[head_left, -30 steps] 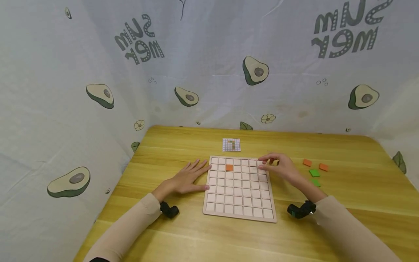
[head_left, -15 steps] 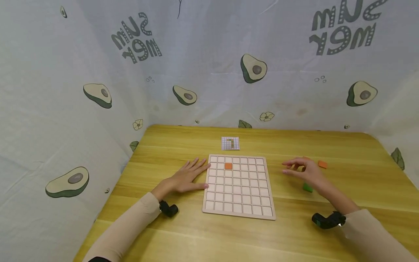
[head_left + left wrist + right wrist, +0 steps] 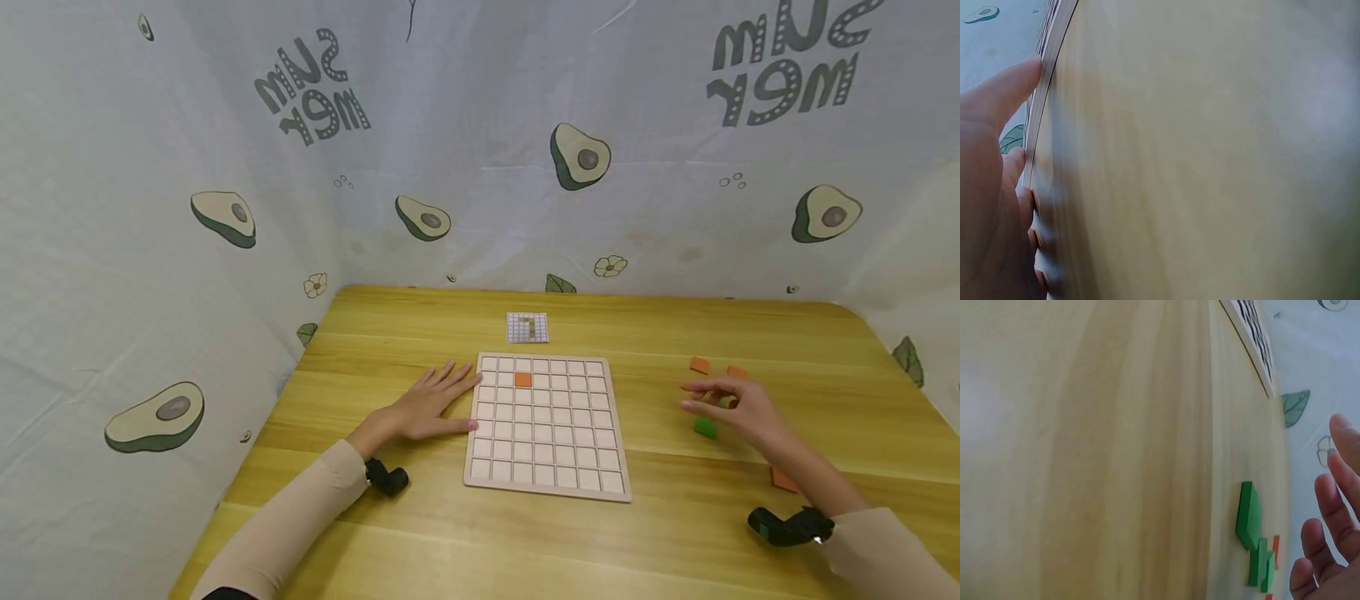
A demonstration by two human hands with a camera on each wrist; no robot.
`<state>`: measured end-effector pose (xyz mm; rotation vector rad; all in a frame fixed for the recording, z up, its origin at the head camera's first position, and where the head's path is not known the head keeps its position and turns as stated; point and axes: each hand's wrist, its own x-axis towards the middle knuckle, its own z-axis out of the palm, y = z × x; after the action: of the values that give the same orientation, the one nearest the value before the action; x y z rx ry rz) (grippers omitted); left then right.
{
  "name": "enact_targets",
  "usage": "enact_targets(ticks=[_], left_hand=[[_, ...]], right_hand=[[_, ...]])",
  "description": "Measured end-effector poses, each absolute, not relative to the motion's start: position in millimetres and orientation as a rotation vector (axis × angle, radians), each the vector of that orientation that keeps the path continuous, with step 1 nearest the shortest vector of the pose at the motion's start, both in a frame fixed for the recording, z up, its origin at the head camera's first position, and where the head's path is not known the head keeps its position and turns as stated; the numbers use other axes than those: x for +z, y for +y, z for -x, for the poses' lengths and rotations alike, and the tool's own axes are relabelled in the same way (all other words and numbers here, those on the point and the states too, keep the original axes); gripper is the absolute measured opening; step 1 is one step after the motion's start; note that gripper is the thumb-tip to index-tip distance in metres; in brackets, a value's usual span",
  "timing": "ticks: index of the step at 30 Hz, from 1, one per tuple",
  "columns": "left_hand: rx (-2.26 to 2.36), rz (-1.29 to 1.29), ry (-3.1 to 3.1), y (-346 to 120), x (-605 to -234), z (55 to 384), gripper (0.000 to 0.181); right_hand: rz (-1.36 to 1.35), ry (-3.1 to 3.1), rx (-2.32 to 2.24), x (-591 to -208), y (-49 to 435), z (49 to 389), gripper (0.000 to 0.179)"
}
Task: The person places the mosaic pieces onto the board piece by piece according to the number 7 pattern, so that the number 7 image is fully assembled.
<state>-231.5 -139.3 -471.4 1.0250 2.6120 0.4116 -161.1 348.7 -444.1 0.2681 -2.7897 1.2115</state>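
A pale square grid board (image 3: 545, 429) lies mid-table, with one orange tile (image 3: 522, 380) in a cell of its second row from the back. My left hand (image 3: 427, 408) rests flat at the board's left side, fingers spread and fingertips right at the rim. In the left wrist view the thumb (image 3: 1007, 90) meets the board's edge. My right hand (image 3: 738, 406) hovers over the loose tiles right of the board, fingers slightly bent and nothing between them. Beneath it shows a green tile (image 3: 706, 427); others are partly hidden. Several green tiles (image 3: 1248, 515) show in the right wrist view.
Behind the board lies a small printed grid card (image 3: 527, 327) with coloured squares. Orange tiles (image 3: 700, 365) lie beyond the right hand, and another orange tile (image 3: 784, 479) is beside the right forearm. A printed curtain (image 3: 480, 167) hangs around the wooden table.
My right hand has moved right, from over the board's back right corner to above the loose tiles. The left hand stays at the board's edge. The view has shifted slightly.
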Motion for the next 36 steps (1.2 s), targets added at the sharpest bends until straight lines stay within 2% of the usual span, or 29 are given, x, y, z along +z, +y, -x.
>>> enact_targets(ticks=[17, 36], left_hand=[[0.433, -1.036, 2.616, -138.8, -470.6, 230.7, 0.084], [0.435, -1.035, 2.625, -139.0, -472.3, 230.2, 0.085]], right_hand=[[-0.133, -2.840, 1.241, -454.5, 373.4, 134.6, 0.034], [-0.096, -2.901, 1.247, -461.1, 378.1, 130.7, 0.036]])
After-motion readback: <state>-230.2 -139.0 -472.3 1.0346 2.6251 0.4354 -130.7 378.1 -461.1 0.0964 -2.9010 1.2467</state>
